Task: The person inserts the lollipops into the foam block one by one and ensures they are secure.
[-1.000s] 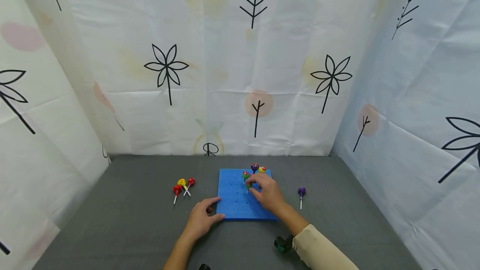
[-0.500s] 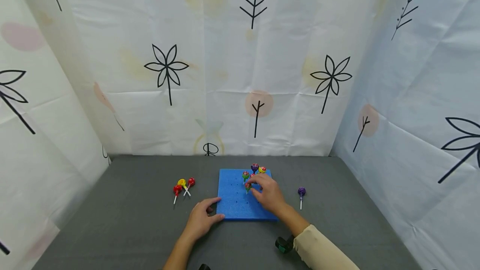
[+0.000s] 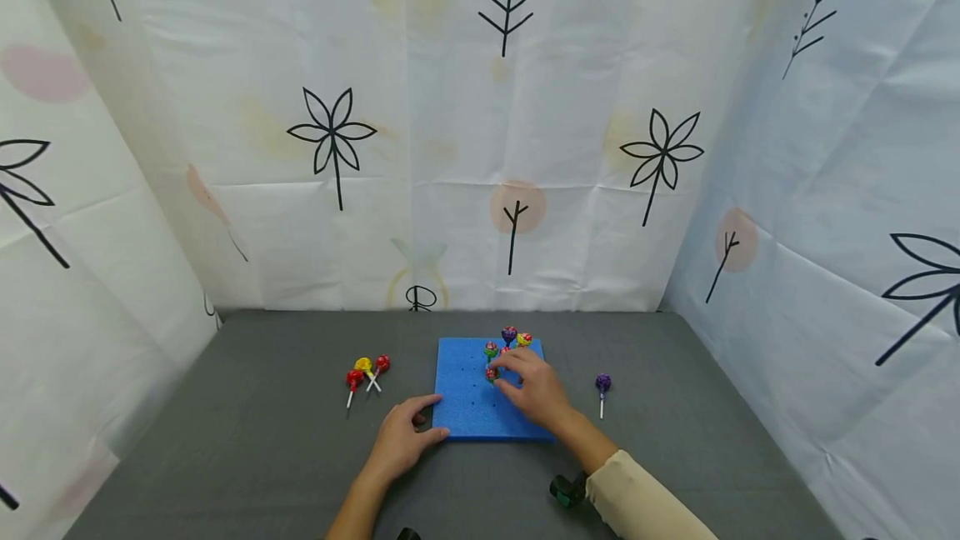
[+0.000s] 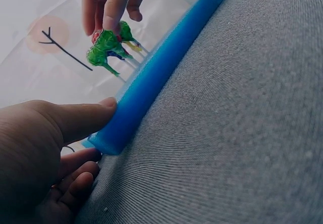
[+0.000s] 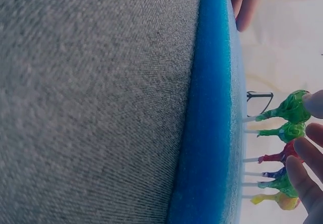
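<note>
A blue foam board with small holes lies flat on the grey table. At its left front corner my left hand holds it, with thumb and fingers touching its edges. Over the board, my right hand pinches a green and red lollipop by its wrapped head. In the right wrist view, that green lollipop has its stick down toward the board. Several other lollipops, among them a purple one and a yellow one, stand upright behind it, partly hidden by my right hand.
Left of the board lie a red lollipop, a yellow lollipop and another red lollipop. To the right lies a purple lollipop. A dark device sits by my right sleeve. Patterned white cloth encloses the table.
My right hand has moved the green and red lollipop slightly left, and less of its stick shows above the board. The left hand and the board have stayed in place.
</note>
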`<state>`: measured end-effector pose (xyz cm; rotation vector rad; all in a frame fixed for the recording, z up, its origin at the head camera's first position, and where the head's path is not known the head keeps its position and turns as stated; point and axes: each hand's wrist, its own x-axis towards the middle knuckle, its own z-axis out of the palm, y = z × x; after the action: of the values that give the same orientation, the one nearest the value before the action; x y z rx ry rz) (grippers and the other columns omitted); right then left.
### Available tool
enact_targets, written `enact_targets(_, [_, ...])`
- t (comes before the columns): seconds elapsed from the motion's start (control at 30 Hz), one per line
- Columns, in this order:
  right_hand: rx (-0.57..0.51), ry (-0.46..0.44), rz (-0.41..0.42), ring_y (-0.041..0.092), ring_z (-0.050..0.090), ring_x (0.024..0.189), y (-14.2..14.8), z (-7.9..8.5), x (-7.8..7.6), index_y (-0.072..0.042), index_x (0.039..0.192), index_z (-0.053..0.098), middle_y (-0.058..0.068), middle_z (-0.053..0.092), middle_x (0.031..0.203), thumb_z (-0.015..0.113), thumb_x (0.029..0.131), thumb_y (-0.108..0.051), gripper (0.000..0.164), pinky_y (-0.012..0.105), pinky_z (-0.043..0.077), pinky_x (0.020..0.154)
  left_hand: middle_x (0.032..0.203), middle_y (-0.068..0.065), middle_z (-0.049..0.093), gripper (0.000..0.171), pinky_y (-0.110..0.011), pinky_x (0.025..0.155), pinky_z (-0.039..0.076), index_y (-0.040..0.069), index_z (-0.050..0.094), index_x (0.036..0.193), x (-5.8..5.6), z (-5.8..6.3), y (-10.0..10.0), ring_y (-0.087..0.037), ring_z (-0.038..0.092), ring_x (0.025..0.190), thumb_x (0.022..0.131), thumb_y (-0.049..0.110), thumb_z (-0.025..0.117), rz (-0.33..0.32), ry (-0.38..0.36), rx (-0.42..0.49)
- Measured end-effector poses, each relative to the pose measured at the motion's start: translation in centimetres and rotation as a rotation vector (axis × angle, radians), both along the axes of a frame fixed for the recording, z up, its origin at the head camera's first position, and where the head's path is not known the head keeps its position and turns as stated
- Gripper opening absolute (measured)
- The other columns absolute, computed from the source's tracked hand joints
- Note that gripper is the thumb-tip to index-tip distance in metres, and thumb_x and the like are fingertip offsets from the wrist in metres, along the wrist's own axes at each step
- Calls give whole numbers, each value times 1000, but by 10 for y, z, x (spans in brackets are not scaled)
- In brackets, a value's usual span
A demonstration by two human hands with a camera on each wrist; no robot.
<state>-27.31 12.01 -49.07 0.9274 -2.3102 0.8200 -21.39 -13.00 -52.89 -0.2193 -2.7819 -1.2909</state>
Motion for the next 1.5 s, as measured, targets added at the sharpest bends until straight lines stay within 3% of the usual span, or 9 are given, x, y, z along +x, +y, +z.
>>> enact_targets(0.17, [35, 25, -16, 16, 60, 96, -1, 1, -2, -14, 98, 74, -2, 65, 99, 80, 82, -12, 18, 36, 52, 81, 119, -6, 61, 53, -45, 79, 45, 15, 65, 127, 0, 0, 0, -19, 55, 93, 79, 32, 81, -2, -6, -6])
enact_targets(0.4, [47, 30, -63, 17, 61, 94, -1, 3, -3, -13, 96, 74, -1, 66, 96, 81, 80, -12, 17, 38, 52, 79, 118, -5, 61, 53, -43, 78, 45, 15, 65, 126, -1, -1, 0, -18, 55, 93, 79, 31, 81, -2, 1, -5])
enact_targets(0.83, [1, 48, -53, 17, 61, 88, 2, 1, -4, -11, 97, 74, -1, 66, 92, 82, 78, -9, 20, 37, 52, 74, 117, -5, 62, 52, -43, 79, 44, 14, 65, 126, 1, 1, 0, -18, 55, 92, 79, 30, 81, 3, 11, -11])
enact_targets(1.5, [-36, 4, -61, 20, 62, 95, 13, 4, 0, -9, 100, 74, 2, 68, 99, 82, 78, -7, 23, 39, 52, 80, 118, -6, 62, 53, -43, 79, 45, 14, 65, 126, 0, 0, 0, -18, 55, 93, 79, 30, 81, 4, 1, -11])
